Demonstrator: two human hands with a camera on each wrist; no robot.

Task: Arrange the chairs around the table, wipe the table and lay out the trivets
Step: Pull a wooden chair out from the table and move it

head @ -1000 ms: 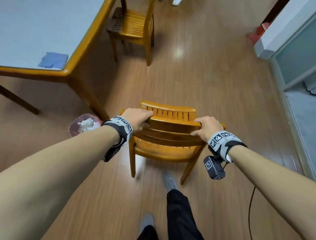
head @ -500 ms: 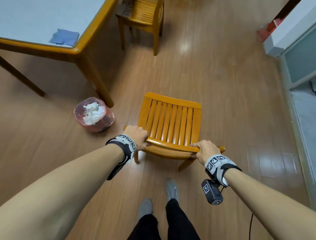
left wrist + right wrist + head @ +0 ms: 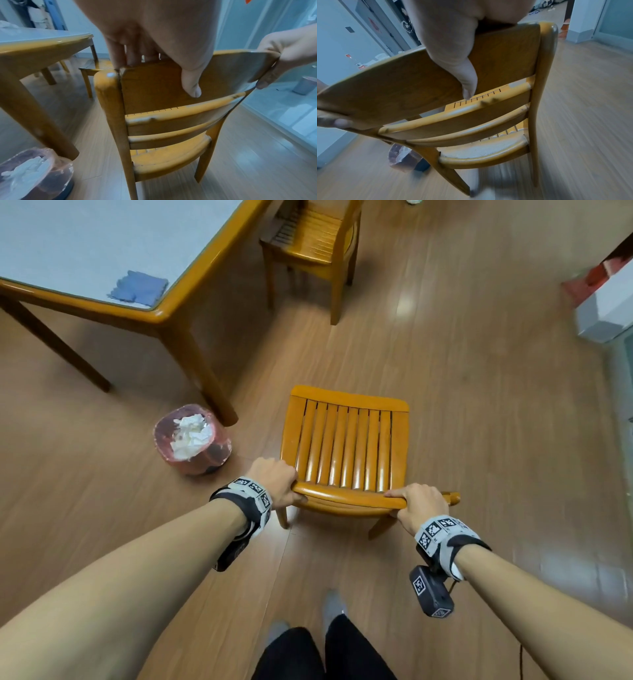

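A wooden chair (image 3: 346, 446) with a slatted seat stands on the floor in front of me, its back nearest me. My left hand (image 3: 274, 482) grips the left end of its top rail, fingers over the front and thumb on the back (image 3: 190, 81). My right hand (image 3: 416, 503) grips the right end the same way (image 3: 453, 54). The table (image 3: 191, 285) with a pale top and wooden rim is at the upper left, a folded blue cloth (image 3: 138, 287) near its corner. A second chair (image 3: 315, 237) stands at the table's far side.
A pink-lined waste bin (image 3: 191, 440) full of tissue sits by the table leg (image 3: 202, 374), just left of the held chair. A white cabinet (image 3: 606, 306) and glass door are at the right. Bare wooden floor lies ahead and right. My feet (image 3: 334, 607) are behind the chair.
The chair has moved forward and away from me, its seat now fully in view. The table, bin and far chair have come closer. Both hands kept their grip on the rail.
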